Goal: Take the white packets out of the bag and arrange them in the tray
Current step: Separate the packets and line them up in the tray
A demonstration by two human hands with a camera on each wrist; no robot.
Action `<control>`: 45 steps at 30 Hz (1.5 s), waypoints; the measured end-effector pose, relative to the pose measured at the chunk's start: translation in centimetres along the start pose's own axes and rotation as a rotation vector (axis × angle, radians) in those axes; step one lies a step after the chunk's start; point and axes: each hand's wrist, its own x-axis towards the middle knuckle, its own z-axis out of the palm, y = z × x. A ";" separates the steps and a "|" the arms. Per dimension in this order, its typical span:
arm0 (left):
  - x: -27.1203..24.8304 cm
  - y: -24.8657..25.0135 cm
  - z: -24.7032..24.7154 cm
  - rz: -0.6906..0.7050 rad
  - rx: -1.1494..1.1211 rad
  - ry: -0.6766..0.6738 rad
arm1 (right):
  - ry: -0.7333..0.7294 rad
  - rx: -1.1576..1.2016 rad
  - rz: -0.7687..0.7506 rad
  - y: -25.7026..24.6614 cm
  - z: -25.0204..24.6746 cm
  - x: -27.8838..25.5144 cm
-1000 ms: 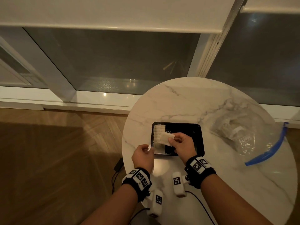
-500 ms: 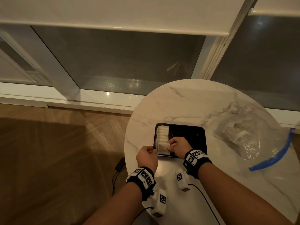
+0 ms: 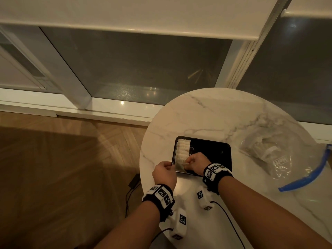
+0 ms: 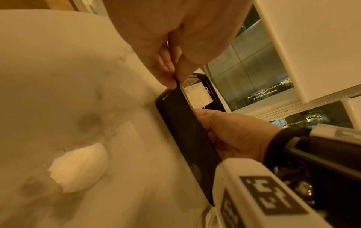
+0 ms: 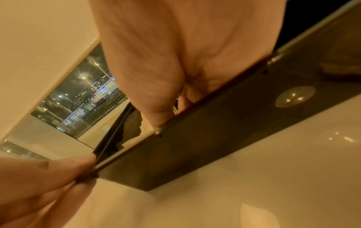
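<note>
A black tray (image 3: pixel 215 150) lies on the round marble table (image 3: pixel 215 114). A row of white packets (image 3: pixel 183 149) fills its left column, and shows in the left wrist view as packets (image 4: pixel 197 95). My left hand (image 3: pixel 170 163) pinches the rim at the tray's near-left corner, seen close up as left fingers (image 4: pixel 168 77) on the tray (image 4: pixel 181 123). My right hand (image 3: pixel 187 161) is curled low inside the tray at the near end of the row, pinching one white packet (image 3: pixel 185 164). The clear bag (image 3: pixel 269 153) with a blue zip (image 3: pixel 314 174) lies to the right and holds more packets.
The table's left edge (image 3: pixel 142 168) runs just beside my left hand, with wooden floor below and a black adapter (image 3: pixel 133 180) with its cable on it. Marker-tagged white blocks (image 3: pixel 202 196) with cables sit on the table near my wrists. A window wall stands behind.
My right hand has carried the packet down from above the tray to the near end of the packet row. My left hand has moved onto the tray's corner rim.
</note>
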 end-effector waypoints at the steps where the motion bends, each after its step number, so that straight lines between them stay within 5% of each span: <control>1: 0.0 0.0 0.0 -0.003 0.000 -0.003 | 0.012 -0.013 0.009 -0.2 -0.1 0.0; 8: 0.7 0.6 -0.7 -0.060 -0.036 -0.045 | 0.006 -0.043 0.005 -0.8 -0.4 -0.2; 14: 1.2 1.2 0.6 0.039 0.152 -0.202 | 0.084 0.180 0.128 -0.5 -0.6 -0.4; 45: 2.2 -0.2 3.2 -0.006 0.327 -0.130 | 0.174 0.302 0.146 -0.2 0.0 -0.8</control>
